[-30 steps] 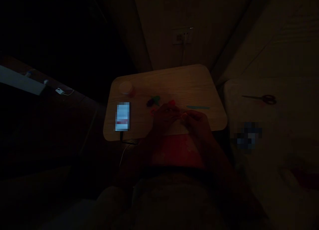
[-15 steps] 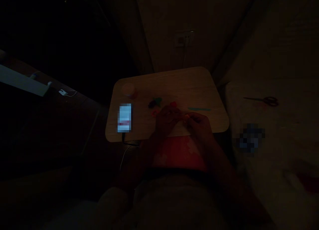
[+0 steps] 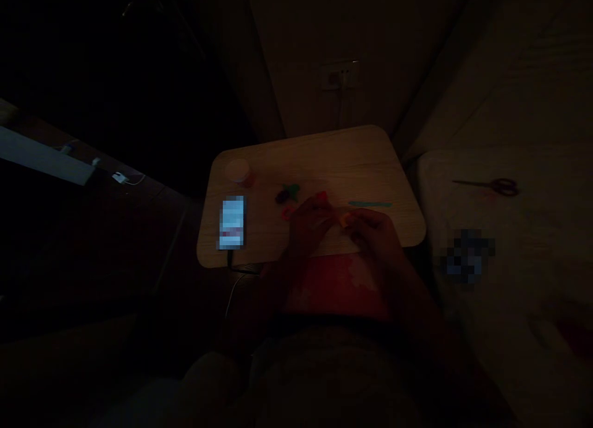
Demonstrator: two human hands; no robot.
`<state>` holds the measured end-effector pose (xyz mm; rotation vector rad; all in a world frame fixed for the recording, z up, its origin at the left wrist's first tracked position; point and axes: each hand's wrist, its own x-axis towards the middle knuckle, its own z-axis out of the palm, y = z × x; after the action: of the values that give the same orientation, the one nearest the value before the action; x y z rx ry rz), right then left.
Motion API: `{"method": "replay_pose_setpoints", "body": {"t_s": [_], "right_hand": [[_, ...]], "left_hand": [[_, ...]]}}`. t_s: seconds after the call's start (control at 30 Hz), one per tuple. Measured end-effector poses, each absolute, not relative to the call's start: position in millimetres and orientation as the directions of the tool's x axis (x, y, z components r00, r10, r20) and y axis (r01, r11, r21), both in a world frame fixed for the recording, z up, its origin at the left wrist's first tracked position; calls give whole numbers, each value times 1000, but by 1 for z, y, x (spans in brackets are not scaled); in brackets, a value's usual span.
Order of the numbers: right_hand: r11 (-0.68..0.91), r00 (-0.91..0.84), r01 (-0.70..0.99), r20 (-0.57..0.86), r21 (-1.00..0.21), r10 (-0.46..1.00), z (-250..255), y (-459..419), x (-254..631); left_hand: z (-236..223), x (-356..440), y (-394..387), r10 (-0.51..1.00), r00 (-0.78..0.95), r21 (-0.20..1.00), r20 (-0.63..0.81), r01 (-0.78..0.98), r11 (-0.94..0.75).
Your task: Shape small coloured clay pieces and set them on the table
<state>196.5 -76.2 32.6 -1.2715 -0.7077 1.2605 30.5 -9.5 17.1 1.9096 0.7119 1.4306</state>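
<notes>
The picture is very dark. My right hand [image 3: 376, 229] pinches a small orange piece [image 3: 344, 219] between thumb and fingers, low over the table's near side. Close beside it, my left hand [image 3: 306, 229] has its fingers curled inward; what they hold, if anything, cannot be made out. Just beyond the left fingers lies a bright red piece [image 3: 321, 196]. To the left are a pinkish-red ring-like piece [image 3: 286, 214], a dark lump [image 3: 281, 197] and a green piece [image 3: 292, 191]. A flat teal strip [image 3: 369, 204] lies beyond my right hand.
The small wooden table [image 3: 343, 156] has rounded corners. A round tub [image 3: 238, 170] stands at its back left, with a lit phone [image 3: 231, 224] nearer me. Scissors [image 3: 493, 185] and a blurred-out item [image 3: 467, 257] lie on the pale surface at right. A socket [image 3: 340, 76] is on the wall.
The orange piece shows a little more clearly between my hands. Both hands stay in nearly the same place, and the view has shifted slightly.
</notes>
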Motion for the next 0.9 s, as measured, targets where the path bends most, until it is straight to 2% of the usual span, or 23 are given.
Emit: {"method": "replay_pose_setpoints", "body": {"t_s": [0.23, 0.5, 0.6, 0.77, 0.9], "right_hand": [[-57, 335, -192, -121, -980, 935, 36, -79, 194], [63, 361, -12, 54, -998, 931, 39, -82, 196], [74, 366, 11, 73, -997, 928, 40, -82, 195], [92, 367, -3, 84, -996, 926, 37, -83, 196], [120, 341, 115, 152, -986, 928, 39, -85, 201]], "left_hand": [[23, 40, -18, 853, 231, 870, 468, 48, -490], [29, 39, -19, 861, 232, 876, 453, 61, -478], [30, 39, -21, 879, 214, 887, 425, 93, -452], [30, 42, -26, 901, 175, 913, 396, 26, -407], [32, 41, -26, 861, 235, 884, 451, 16, -467]]}}
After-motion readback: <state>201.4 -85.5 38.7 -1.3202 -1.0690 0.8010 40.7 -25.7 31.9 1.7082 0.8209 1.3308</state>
